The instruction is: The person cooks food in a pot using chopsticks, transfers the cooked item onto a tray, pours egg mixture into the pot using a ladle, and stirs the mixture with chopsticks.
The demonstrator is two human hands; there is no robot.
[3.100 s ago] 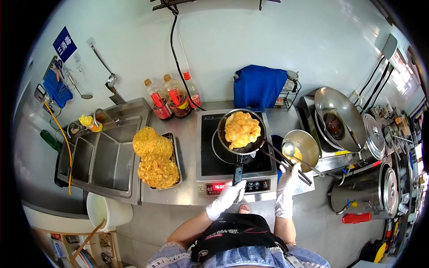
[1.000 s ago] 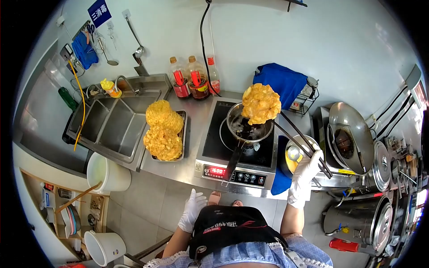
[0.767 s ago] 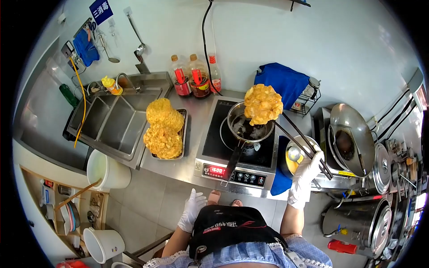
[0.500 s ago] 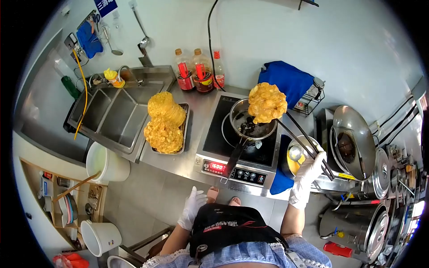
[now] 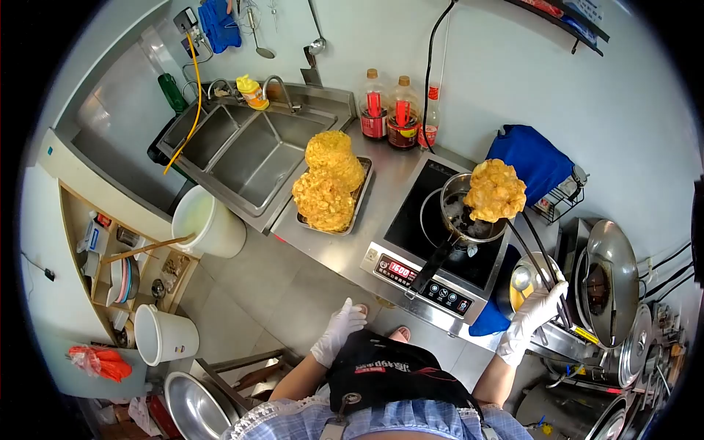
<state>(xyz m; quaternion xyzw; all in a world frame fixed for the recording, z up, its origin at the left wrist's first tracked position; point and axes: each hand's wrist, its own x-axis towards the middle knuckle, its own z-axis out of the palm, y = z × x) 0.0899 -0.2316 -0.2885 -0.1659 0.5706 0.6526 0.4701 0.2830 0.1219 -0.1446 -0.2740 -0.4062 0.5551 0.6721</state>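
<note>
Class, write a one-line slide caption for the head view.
With chopsticks, the gloved right hand holds golden food partly over the pan; the left hand is beside the apron.

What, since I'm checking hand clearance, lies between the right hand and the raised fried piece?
In the head view, a pair of dark chopsticks spans from the right hand to the fried piece; a metal bowl sits below.

two chopsticks (image 5: pixel 539 245), two white buckets (image 5: pixel 226 238)

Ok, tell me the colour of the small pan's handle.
The pan handle is black; it shows best in the current head view.
</note>
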